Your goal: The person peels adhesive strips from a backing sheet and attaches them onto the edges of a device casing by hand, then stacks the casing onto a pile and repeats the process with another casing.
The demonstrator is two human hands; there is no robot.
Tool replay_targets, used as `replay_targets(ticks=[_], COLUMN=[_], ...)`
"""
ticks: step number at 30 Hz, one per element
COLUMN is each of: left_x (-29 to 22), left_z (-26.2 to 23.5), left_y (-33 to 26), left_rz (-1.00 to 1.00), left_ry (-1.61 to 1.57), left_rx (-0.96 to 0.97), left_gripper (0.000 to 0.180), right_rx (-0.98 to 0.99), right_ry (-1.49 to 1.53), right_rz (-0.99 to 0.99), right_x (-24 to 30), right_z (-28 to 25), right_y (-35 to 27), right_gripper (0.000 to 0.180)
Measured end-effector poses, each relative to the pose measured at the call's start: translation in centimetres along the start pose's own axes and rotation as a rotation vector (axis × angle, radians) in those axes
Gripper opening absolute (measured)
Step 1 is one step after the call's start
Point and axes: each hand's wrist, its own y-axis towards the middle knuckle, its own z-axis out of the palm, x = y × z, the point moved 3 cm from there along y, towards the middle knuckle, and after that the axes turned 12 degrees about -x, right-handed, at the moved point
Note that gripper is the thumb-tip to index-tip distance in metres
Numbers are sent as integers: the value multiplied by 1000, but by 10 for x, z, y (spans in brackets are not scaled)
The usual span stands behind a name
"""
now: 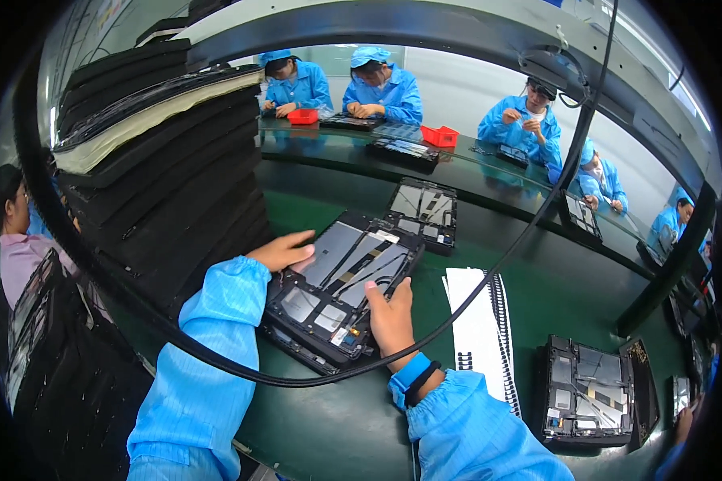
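Observation:
In front of me is an opened tablet lying in a black tray, with silver battery plates, dark flat cables and small boards showing. My left hand holds its left edge, fingers laid along the upper side. On the right edge, my right hand grips with the thumb on top and the other fingers partly hidden below. It sits at a slant, and another dark tray or device shows under its near edge. A blue wrist band circles my right wrist.
A tall stack of black trays rises at left. Another opened tablet lies beyond mine, and one more at lower right. A spiral notebook lies right of my hand. A black cable loops across the view. Co-workers in blue sit across the bench.

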Motion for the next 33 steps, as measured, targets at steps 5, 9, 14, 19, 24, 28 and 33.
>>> replay_targets(ticks=[5, 9, 14, 19, 24, 28, 33], left_x=[4, -5, -18, -92, -108, -73, -46], left_z=[11, 16, 13, 9, 48, 73, 64], left_y=[-25, -31, -10, 23, 86, 131, 164], left_rz=[-49, -70, -123, 242, 313, 114, 79], left_ry=[-197, -293, -87, 548, 856, 928, 959], left_rx=[40, 39, 286, -58, -78, -96, -7], left_gripper=[69, 71, 75, 79, 64, 55, 59], right_rx=[-79, -26, 218, -35, -101, -68, 84], right_ry=[-44, -144, -431, -196, -120, -128, -57], right_rz=[-49, -61, -106, -46, 206, 210, 96], right_x=[2, 3, 3, 43, 8, -48, -61], right_z=[8, 5, -21, -79, -110, -93, -27], right_y=[-4, 0, 30, 76, 128, 167, 176], right_gripper=[87, 90, 79, 57, 13, 12, 16])
